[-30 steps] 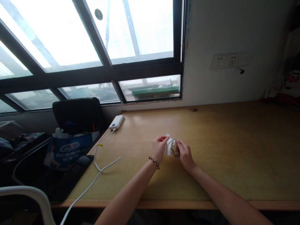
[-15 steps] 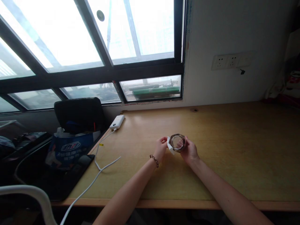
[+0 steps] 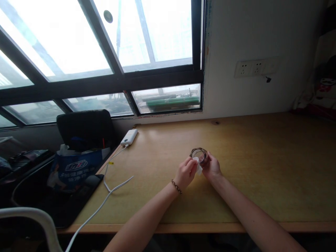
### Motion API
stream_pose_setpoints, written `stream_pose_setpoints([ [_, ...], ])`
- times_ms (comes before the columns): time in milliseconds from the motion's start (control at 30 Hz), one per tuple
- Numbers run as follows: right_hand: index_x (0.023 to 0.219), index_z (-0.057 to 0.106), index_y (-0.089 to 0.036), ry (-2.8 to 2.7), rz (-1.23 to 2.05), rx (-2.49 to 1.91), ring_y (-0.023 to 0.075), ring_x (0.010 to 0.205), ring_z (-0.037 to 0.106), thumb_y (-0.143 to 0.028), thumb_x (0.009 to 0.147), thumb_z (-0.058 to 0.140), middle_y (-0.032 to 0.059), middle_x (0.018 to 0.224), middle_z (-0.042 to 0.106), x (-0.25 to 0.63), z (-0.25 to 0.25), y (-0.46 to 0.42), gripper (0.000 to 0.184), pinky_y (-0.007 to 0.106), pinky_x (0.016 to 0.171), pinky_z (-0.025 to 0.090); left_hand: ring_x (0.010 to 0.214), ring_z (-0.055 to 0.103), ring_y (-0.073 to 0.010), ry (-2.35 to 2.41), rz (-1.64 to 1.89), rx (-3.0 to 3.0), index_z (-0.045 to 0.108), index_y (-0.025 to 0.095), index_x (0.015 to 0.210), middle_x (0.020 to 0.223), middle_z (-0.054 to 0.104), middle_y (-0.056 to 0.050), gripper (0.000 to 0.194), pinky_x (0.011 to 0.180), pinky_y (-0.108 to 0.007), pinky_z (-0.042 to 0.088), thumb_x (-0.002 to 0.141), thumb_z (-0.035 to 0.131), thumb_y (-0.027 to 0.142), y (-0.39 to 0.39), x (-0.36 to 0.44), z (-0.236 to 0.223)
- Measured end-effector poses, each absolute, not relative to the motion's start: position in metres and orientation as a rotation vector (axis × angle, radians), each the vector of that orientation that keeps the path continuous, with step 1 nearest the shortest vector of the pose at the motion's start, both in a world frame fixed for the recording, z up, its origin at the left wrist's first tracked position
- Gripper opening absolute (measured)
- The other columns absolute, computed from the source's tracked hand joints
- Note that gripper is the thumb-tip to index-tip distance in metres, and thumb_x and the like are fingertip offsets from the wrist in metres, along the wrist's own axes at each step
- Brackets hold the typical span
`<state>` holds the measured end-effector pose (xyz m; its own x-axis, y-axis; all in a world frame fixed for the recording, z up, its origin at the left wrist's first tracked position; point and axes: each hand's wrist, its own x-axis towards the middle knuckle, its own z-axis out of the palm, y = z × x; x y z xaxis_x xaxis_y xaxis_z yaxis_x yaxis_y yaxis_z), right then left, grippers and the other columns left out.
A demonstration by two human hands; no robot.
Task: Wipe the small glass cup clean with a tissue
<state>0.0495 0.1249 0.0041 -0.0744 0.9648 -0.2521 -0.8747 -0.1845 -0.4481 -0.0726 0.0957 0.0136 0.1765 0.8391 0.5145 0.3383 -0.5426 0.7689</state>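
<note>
Over the middle of the wooden desk [image 3: 262,168] my right hand [image 3: 212,167] is wrapped round a small clear glass [image 3: 199,154], its round rim facing up and away from me. My left hand [image 3: 185,173], a bead bracelet on its wrist, pinches a small white tissue [image 3: 197,166] and presses it against the near side of the glass. Both hands hover just above the desk surface.
A white power bank [image 3: 129,137] lies at the desk's back left, its white cable [image 3: 110,189] trailing off the front edge. Left of the desk are a black chair back [image 3: 85,127] and a blue bag [image 3: 76,168]. A wall socket strip [image 3: 254,67] sits above the desk.
The glass has been turned from lying sideways to rim-up. My left hand with the tissue has shifted from the glass's left side to its near side.
</note>
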Motion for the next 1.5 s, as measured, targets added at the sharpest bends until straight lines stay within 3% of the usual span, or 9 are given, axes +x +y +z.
stream_pose_setpoints([
  [233, 0.052, 0.046, -0.019, -0.252, 1.673, -0.551, 0.0112, 0.044, 0.049, -0.027, 0.077, 0.046, -0.0023, 0.049, 0.055, 0.045, 0.002, 0.123, 0.026, 0.024, 0.046, 0.042, 0.053, 0.042, -0.0093, 1.364, 1.445, 1.789, 0.052, 0.018, 0.066, 0.057, 0.047, 0.002, 0.017, 0.053, -0.02, 0.032, 0.075, 0.048, 0.032, 0.114, -0.08, 0.013],
  [467, 0.054, 0.048, -0.018, -0.31, 1.683, -0.542, 0.0106, 0.044, 0.049, -0.027, 0.074, 0.051, -0.0029, 0.048, 0.055, 0.043, -0.001, 0.124, 0.022, 0.023, 0.046, 0.041, 0.057, 0.041, -0.0094, 1.131, 1.261, 2.238, 0.055, 0.018, 0.071, 0.063, 0.048, -0.001, 0.015, 0.055, -0.02, 0.032, 0.078, 0.044, 0.024, 0.101, -0.077, 0.02],
  [700, 0.054, 0.051, -0.018, -0.424, 1.699, -0.633, 0.0107, 0.043, 0.049, -0.028, 0.073, 0.052, -0.0023, 0.048, 0.055, 0.035, -0.001, 0.118, 0.022, 0.023, 0.046, 0.039, 0.056, 0.041, -0.0088, 1.463, 1.425, 1.957, 0.047, 0.018, 0.07, 0.061, 0.045, 0.002, 0.015, 0.053, -0.019, 0.031, 0.079, 0.041, 0.028, 0.121, -0.091, 0.014],
  [967, 0.053, 0.048, -0.017, -0.459, 1.631, -0.662, 0.0091, 0.04, 0.045, -0.029, 0.07, 0.055, -0.0038, 0.045, 0.051, 0.03, -0.003, 0.113, 0.021, 0.022, 0.042, 0.035, 0.057, 0.04, -0.0088, 1.255, 1.328, 2.139, 0.051, 0.017, 0.075, 0.067, 0.044, 0.0, 0.017, 0.055, -0.02, 0.033, 0.082, 0.039, 0.027, 0.113, -0.088, 0.024],
  [1133, 0.055, 0.046, -0.017, -0.394, 1.663, -0.683, 0.0093, 0.042, 0.046, -0.029, 0.069, 0.055, -0.004, 0.047, 0.051, 0.03, -0.005, 0.116, 0.021, 0.022, 0.042, 0.035, 0.071, 0.045, -0.0135, 1.032, 1.147, 2.547, 0.056, 0.017, 0.081, 0.075, 0.052, -0.005, 0.021, 0.067, -0.026, 0.036, 0.082, 0.035, 0.024, 0.097, -0.076, 0.027],
  [1300, 0.049, 0.037, -0.019, -0.301, 1.69, -0.595, 0.0074, 0.036, 0.038, -0.026, 0.071, 0.052, -0.006, 0.04, 0.042, 0.042, 0.003, 0.123, 0.027, 0.021, 0.038, 0.032, 0.074, 0.044, -0.0156, 0.853, 0.903, 2.911, 0.056, 0.018, 0.083, 0.078, 0.053, -0.007, 0.023, 0.07, -0.03, 0.036, 0.082, 0.033, 0.023, 0.089, -0.069, 0.028],
  [1500, 0.052, 0.039, -0.018, -0.279, 1.66, -0.535, 0.0082, 0.038, 0.039, -0.023, 0.075, 0.045, -0.0049, 0.043, 0.042, 0.051, 0.006, 0.13, 0.024, 0.022, 0.04, 0.034, 0.073, 0.045, -0.0151, 0.984, 1.047, 2.697, 0.053, 0.017, 0.082, 0.077, 0.052, -0.007, 0.021, 0.069, -0.028, 0.036, 0.083, 0.034, 0.023, 0.092, -0.072, 0.029],
])
